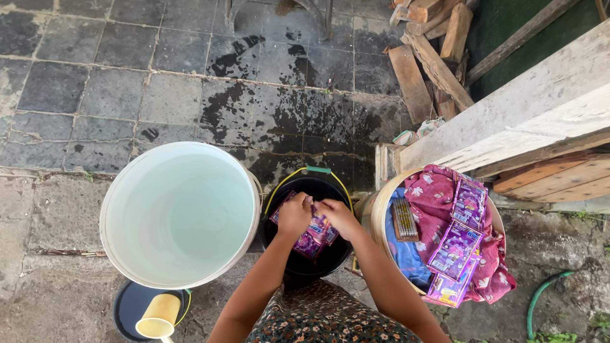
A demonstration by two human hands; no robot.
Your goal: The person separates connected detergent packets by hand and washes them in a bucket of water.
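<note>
Both my hands meet over a small black bucket (287,254) with a yellow handle. My left hand (294,215) and my right hand (340,217) together grip a strip of purple sachets (312,240) that hangs down into the bucket. Just left of it stands a large white bucket (181,214) filled with clear water. To the right, a tan basket (373,216) carries pink patterned cloth (432,190), blue cloth, a scrub brush (405,220) and more purple sachet strips (456,249) draped on top.
A yellow cup (157,316) lies in a dark basin (129,307) at the lower left. Wooden planks (527,114) and scrap wood (432,57) are piled at the upper right. A green hose (540,298) curls at the lower right. The stone paving is wet in patches.
</note>
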